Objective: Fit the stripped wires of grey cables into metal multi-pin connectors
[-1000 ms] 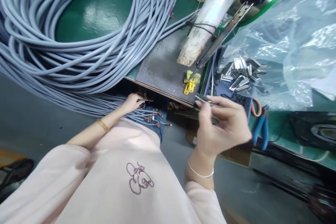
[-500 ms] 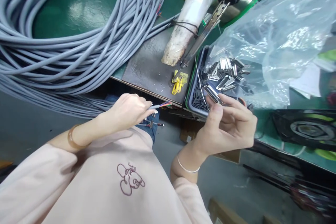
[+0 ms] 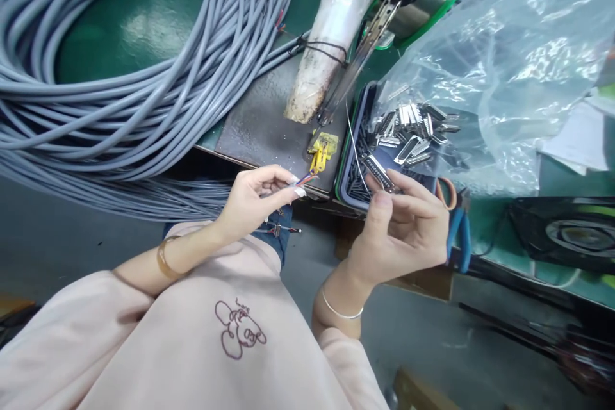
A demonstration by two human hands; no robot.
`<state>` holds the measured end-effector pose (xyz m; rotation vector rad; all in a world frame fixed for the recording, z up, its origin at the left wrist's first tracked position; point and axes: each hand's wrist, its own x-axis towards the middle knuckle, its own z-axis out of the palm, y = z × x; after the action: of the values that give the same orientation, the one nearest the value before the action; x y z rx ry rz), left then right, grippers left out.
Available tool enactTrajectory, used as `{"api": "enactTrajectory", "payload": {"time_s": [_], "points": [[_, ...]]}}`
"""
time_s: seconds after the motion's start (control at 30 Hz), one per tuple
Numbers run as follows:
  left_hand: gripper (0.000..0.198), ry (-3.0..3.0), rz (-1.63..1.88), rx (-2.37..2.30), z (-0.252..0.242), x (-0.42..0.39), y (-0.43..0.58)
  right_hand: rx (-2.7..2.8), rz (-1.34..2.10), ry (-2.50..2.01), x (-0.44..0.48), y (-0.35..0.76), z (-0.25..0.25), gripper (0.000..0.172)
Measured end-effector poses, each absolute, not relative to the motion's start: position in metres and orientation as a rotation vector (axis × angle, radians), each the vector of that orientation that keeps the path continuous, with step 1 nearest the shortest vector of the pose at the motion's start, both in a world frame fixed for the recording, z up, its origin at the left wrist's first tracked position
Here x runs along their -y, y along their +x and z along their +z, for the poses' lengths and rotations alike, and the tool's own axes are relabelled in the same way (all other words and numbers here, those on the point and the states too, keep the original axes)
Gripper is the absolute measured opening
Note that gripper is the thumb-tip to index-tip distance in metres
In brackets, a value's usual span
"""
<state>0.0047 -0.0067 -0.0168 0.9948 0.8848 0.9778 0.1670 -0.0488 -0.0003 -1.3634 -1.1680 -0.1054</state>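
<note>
My left hand (image 3: 257, 197) pinches the end of a grey cable (image 3: 305, 178) whose coloured wires stick out past the fingertips. My right hand (image 3: 403, 224) is closed on a small metal connector (image 3: 379, 173), held between thumb and fingers just in front of a dark tray (image 3: 346, 170). The two hands are apart, below the bench edge. More cable ends with fitted connectors (image 3: 278, 229) lie across my lap.
A big coil of grey cables (image 3: 120, 90) covers the green bench at left. A dark metal plate (image 3: 269, 122) carries a soldering stand (image 3: 331, 38) and yellow clips (image 3: 321, 152). A clear plastic bag (image 3: 504, 64) holds metal shells (image 3: 413, 131). Blue-handled cutters (image 3: 456, 224) lie at right.
My left hand lifted from the cables on my lap with one cable end and moved right toward the right hand. My right hand kept the connector and turned slightly.
</note>
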Motion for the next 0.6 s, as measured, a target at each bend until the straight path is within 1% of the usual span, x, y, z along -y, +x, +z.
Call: {"api": "enactTrajectory", "payload": {"time_s": [0.23,0.47,0.6], "points": [[0.045,0.844,0.696,-0.666,-0.016,0.001,-0.007,1.229,0.042,-1.433,0.053,0.16,-0.003,0.008],[0.044,0.859,0.622,-0.643,-0.014,0.0,-0.011,1.31,0.436,-1.429,0.051,0.154,0.001,0.005],[0.044,0.895,0.599,-0.666,-0.012,0.0,-0.011,1.32,0.582,-1.432,0.048,0.154,0.003,0.006]]}}
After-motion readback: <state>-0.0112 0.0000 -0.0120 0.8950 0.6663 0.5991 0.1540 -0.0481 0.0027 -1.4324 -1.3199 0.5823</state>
